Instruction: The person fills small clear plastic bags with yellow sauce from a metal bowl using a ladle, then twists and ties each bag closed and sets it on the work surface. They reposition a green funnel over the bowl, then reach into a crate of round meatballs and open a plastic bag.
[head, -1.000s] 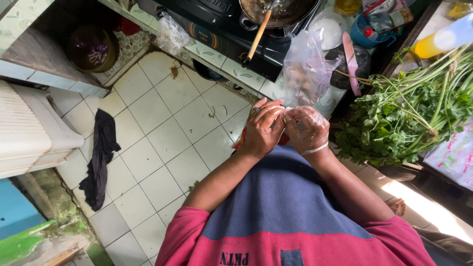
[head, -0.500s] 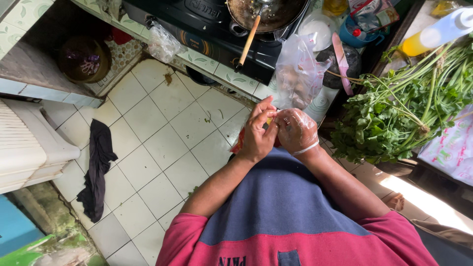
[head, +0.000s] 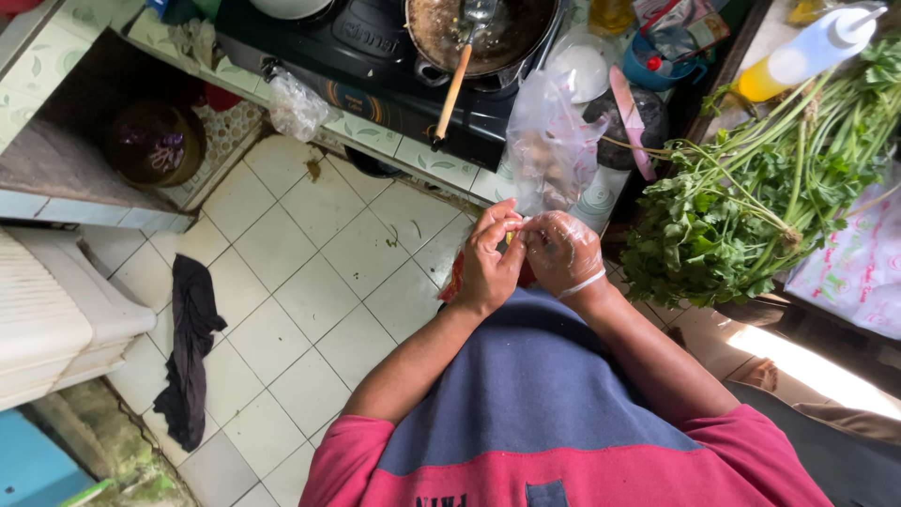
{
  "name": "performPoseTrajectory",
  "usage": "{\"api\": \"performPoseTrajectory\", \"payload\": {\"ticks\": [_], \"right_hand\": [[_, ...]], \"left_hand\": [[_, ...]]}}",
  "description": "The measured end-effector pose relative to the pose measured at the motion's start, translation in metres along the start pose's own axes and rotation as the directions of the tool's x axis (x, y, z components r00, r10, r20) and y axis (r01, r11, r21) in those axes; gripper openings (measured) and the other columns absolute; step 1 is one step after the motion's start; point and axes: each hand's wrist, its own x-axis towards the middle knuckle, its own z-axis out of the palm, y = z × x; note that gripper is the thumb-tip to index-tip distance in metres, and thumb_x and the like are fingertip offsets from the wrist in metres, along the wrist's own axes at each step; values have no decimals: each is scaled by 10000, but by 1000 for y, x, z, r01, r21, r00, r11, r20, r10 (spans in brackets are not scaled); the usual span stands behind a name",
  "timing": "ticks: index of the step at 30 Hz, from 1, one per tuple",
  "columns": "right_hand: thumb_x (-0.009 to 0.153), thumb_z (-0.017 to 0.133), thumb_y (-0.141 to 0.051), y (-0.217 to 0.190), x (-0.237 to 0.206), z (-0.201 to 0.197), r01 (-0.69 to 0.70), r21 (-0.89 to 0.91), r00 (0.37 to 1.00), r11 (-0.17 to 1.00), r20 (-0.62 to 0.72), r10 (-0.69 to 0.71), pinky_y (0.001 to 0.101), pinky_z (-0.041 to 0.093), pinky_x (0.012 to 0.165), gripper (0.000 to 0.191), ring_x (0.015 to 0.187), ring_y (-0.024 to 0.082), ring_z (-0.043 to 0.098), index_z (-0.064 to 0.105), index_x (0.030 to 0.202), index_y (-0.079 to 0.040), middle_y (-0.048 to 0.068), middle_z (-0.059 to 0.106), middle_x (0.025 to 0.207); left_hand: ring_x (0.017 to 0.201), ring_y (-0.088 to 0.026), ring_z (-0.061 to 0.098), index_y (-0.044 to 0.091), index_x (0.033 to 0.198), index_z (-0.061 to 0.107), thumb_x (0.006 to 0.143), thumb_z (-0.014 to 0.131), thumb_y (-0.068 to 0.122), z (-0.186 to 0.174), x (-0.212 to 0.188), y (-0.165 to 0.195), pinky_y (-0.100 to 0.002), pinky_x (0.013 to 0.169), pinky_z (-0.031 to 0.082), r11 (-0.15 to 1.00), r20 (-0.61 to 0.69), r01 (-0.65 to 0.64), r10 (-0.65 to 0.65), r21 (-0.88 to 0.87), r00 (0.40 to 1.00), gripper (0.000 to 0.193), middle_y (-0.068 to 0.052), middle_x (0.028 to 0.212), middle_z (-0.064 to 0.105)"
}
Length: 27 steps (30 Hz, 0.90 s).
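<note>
Two hands meet in front of our chest, above the tiled floor (head: 310, 291). Our left hand (head: 490, 261) pinches a small pale bit, perhaps food, against the fingertips of our right hand (head: 563, 253), which wears a thin clear glove. Just beyond them a clear plastic bag (head: 549, 150) stands by the stove (head: 375, 56), and leafy greens (head: 751, 216) lie on the counter (head: 441, 169).

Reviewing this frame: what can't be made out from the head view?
- What the left hand and the right hand pinch: the fingers cover it, only a yellowish speck shows.
- Contents of the clear bag: blurred by crinkled plastic.
- The red thing below the hands: mostly hidden by the left wrist.
- The pan: cut off by the top edge.
- The greens: stem ends run out of the right edge.
</note>
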Motion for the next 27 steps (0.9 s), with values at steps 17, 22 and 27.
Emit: {"api": "performPoseTrajectory", "payload": {"ticks": [17, 22, 27], "right_hand": [[885, 676, -35, 22, -7, -16, -93, -29, 993, 995, 74, 95, 419, 563, 677, 123, 772, 339, 695, 599, 981, -44, 131, 674, 830], [885, 650, -39, 23, -11, -14, -123, 19, 988, 992, 91, 121, 430, 559, 677, 148, 792, 369, 691, 592, 1020, -45, 142, 679, 852], [910, 663, -83, 25, -10, -11, -228, -11, 964, 974, 138, 227, 446, 550, 661, 121, 786, 381, 685, 599, 1008, -56, 152, 676, 831]], "left_hand": [[1066, -309, 704, -26, 992, 650, 938, 664, -6, 23, -2, 14, -362, 938, 550, 990, -5, 136, -136, -45, 991, 60, -163, 1105, 700], [962, -303, 746, -15, 1065, 681, 950, 663, 10, 18, -2, 24, -365, 866, 574, 993, -48, 99, -97, 56, 994, 119, -147, 1035, 759], [953, -324, 744, -2, 1042, 680, 957, 667, 23, 15, -3, 21, -369, 840, 584, 990, -15, 84, -83, 110, 996, 90, -154, 1011, 760]]}}
